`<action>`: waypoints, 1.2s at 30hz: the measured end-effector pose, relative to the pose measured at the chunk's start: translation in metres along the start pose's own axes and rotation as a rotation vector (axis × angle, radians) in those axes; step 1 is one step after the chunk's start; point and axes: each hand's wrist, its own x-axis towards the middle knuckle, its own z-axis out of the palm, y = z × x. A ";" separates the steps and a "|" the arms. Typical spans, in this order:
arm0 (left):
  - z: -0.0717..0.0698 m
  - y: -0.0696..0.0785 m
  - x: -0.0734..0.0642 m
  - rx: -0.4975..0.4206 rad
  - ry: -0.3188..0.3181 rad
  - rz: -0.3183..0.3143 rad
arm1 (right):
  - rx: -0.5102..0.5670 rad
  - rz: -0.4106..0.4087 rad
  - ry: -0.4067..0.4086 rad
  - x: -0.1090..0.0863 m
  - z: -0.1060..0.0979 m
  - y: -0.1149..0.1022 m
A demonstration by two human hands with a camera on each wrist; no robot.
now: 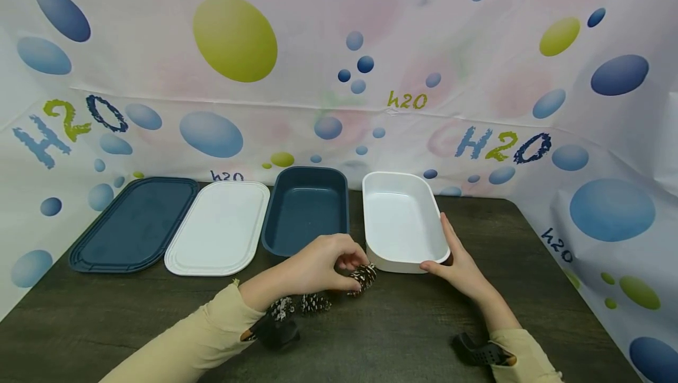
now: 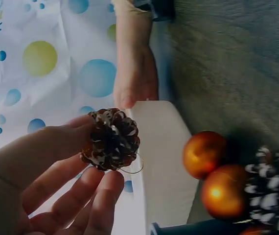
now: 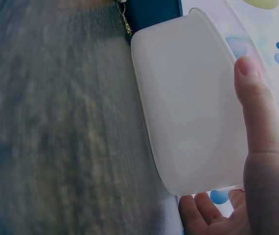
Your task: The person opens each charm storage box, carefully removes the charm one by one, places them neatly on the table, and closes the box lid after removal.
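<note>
My left hand (image 1: 318, 262) pinches a brown pinecone (image 1: 364, 277) with white-tipped scales between thumb and fingers. In the left wrist view a thin gold loop hangs from the pinecone (image 2: 111, 139). It is held off the table, just in front of the near left corner of a white rectangular container (image 1: 405, 218). My right hand (image 1: 462, 266) grips that container's near right corner, thumb at the front rim and fingers along the right side. Two shiny orange baubles (image 2: 223, 191) lie beside a frosted pinecone (image 2: 275, 193); the left hand hides them in the head view.
A dark blue container (image 1: 309, 212) stands left of the white one. Farther left lie a white lid (image 1: 218, 227) and a dark blue lid (image 1: 135, 224). More pinecones (image 1: 315, 303) rest on the dark wood table (image 1: 392, 330) below the left wrist. A patterned curtain hangs behind.
</note>
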 end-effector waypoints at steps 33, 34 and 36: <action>0.038 -0.011 -0.017 0.418 -0.123 0.013 | 0.015 0.001 -0.006 -0.001 0.000 0.000; 0.039 -0.012 -0.017 0.421 -0.123 0.016 | 0.016 0.001 -0.006 0.000 -0.001 0.000; 0.040 -0.012 -0.016 0.425 -0.123 0.027 | 0.020 0.001 -0.006 0.000 -0.001 0.000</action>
